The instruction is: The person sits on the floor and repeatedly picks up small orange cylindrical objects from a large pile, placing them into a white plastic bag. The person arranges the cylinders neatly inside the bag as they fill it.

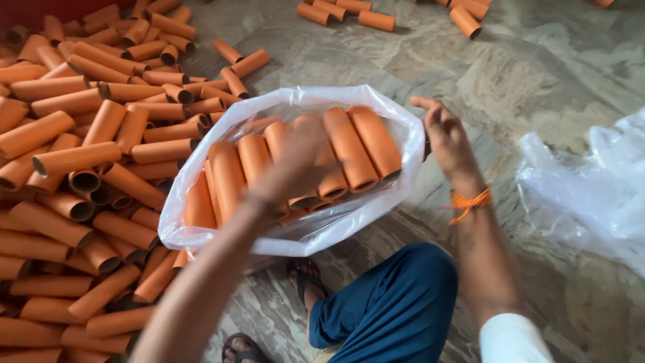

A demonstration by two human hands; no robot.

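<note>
Orange tubes (349,144) are lying side by side inside a clear plastic bag (201,222), which is standing open on the stone floor (537,87) in front of the person's knee (396,296). The left hand (295,165) is reaching into the bag and is resting on top of the tubes; it is blurred, so I cannot tell if its fingers are pinching one tube or only pressing flat on the row. The right hand (445,138) is staying at the right rim of the bag, with the fingers loosely spread and the forefinger pointing out; it seems to be touching the rim or just beside it, not gripping anything firmly.

To my judgement, the step is going well when the tubes are lying parallel and tight, with no gap between them. The hand at the rim should be keeping the mouth of the bag wide, because the thin plastic is folding inward easily. A big loose pile of tubes (80,168) is lying to the left, touching the bag, and a second empty bag (591,188) is lying at the right, well apart.
</note>
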